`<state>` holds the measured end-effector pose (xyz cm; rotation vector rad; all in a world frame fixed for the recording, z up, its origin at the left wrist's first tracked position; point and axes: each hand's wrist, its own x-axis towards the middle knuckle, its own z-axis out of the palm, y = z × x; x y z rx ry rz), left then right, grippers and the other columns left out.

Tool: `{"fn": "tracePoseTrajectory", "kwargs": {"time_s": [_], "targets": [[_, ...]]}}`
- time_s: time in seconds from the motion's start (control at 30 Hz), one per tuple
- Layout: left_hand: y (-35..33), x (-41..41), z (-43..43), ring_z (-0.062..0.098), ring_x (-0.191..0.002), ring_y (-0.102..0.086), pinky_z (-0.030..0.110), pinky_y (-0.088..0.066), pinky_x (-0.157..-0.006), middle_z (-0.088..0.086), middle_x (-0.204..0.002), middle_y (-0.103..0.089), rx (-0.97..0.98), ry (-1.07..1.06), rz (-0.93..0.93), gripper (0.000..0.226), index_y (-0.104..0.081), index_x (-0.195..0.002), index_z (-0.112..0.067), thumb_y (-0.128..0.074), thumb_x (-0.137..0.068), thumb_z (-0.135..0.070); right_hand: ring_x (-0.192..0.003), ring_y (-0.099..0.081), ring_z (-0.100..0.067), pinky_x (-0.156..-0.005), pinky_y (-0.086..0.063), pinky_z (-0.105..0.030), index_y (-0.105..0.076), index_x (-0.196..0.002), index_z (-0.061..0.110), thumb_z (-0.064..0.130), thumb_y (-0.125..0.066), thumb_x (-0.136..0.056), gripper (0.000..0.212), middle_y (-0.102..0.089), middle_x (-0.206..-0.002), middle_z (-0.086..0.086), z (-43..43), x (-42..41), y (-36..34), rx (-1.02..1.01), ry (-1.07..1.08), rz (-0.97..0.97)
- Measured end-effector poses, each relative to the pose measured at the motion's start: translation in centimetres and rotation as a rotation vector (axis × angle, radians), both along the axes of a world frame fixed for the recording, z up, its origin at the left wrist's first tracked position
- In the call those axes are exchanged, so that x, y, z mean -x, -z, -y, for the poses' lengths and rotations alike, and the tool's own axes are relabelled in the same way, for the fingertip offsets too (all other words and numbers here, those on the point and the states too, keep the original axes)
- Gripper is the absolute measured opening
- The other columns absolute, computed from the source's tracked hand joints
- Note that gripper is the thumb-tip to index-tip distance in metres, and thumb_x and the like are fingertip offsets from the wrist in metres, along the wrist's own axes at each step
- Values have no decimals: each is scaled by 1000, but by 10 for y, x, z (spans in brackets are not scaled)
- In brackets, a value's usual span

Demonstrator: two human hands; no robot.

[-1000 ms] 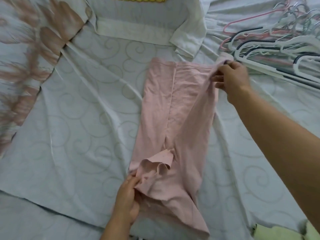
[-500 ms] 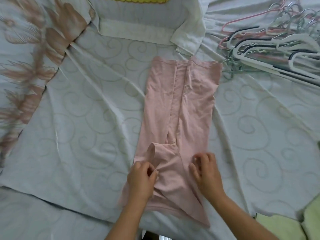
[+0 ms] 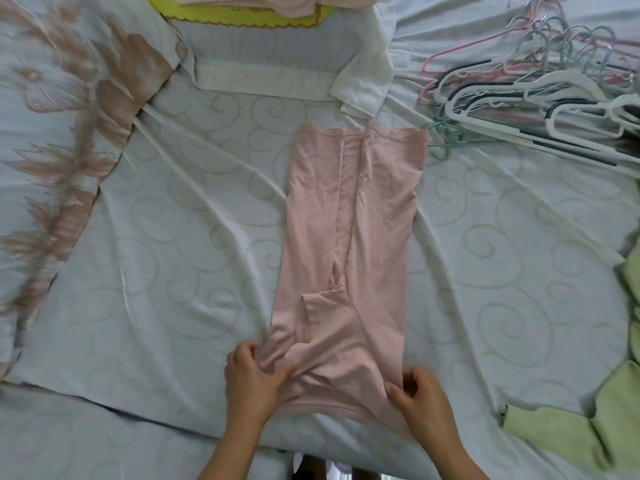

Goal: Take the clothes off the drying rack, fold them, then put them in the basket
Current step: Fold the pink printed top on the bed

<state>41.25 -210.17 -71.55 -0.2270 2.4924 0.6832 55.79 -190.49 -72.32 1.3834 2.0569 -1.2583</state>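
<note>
A pink garment (image 3: 356, 209) lies folded lengthwise on the pale sheet, running from the middle of the bed toward me. My left hand (image 3: 251, 379) grips bunched cloth at its near left corner. My right hand (image 3: 420, 398) pinches the near right edge, fingers curled on the fabric. A folded flap sits just above my left hand. No drying rack or basket shows in the head view.
A heap of plastic hangers (image 3: 540, 88) lies at the far right. A folded white garment (image 3: 277, 60) sits at the far middle, with a yellow item (image 3: 242, 19) behind it. Green cloth (image 3: 588, 424) lies at the near right. A floral blanket (image 3: 59, 133) covers the left.
My right hand left the far corner of the pink garment and came to its near end. Both hands slid down toward the near edge and now hold it.
</note>
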Motion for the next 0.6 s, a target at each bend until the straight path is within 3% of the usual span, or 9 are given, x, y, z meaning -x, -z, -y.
{"fn": "tracePoseTrajectory", "kwargs": {"time_s": [0.1, 0.17, 0.23, 0.33, 0.4, 0.5, 0.57, 0.6], "targets": [[-2, 2, 0, 24, -87, -58, 31, -45, -70, 7, -96, -61, -174, -98, 334, 37, -54, -100, -7, -77, -75, -24, -68, -57, -19, -59, -41, -28, -59, -76, 13, 12, -73, -76, 15, -65, -73, -3, 1, -2, -2, 184, 110, 7], [-7, -1, 5, 22, -84, -64, 25, -48, -65, 7, -96, -69, -330, -166, 468, 36, -62, -99, -7, -78, -72, -24, -59, -54, -12, -56, -39, -25, -65, -76, 10, 4, -72, -76, 9, -64, -60, 4, -4, -9, -4, 281, 103, 19], [-13, -3, 14, 23, -89, -67, 23, -52, -67, 4, -94, -72, -424, -204, 521, 57, -66, -97, -12, -83, -50, -39, -58, -53, -9, -56, -40, -22, -69, -79, 4, 9, -76, -73, 10, -63, -58, 5, -10, -15, -8, 335, 125, 48], [-17, -1, 21, 23, -89, -69, 32, -55, -74, 4, -94, -74, -529, -251, 586, 91, -67, -98, -11, -85, -24, -61, -63, -50, -13, -59, -38, -26, -66, -80, -3, 34, -73, -58, 44, -58, -65, -2, -20, -11, -21, 380, 171, 27], [-24, 8, 16, 21, -87, -69, 31, -55, -73, 8, -97, -73, -575, -235, 576, 77, -66, -100, -9, -85, -40, -54, -61, -49, -13, -54, -38, -22, -65, -80, 2, 34, -68, -60, 38, -58, -65, -4, -26, 6, -32, 470, 248, -28], [-37, 36, -4, 23, -86, -68, 31, -54, -72, 18, -100, -71, -663, -301, 581, 32, -64, -104, -1, -69, -82, -23, -65, -58, -16, -54, -46, -23, -64, -88, 0, 18, -69, -80, 20, -67, -74, -9, -45, 39, -47, 568, 391, -159], [-47, 63, -24, 20, -73, -69, 26, -56, -64, 17, -86, -72, -750, -383, 593, 18, -64, -95, 2, -52, -92, -11, -60, -64, -13, -51, -50, -19, -64, -88, -1, 9, -53, -91, 15, -70, -71, -8, -65, 66, -58, 619, 479, -242], [-53, 78, -38, 16, -63, -69, 22, -55, -56, 15, -75, -72, -780, -419, 611, 21, -65, -87, 1, -47, -94, -8, -53, -64, -9, -46, -49, -16, -63, -86, 1, 7, -49, -93, 17, -70, -64, -4, -77, 83, -63, 645, 523, -268]]}}
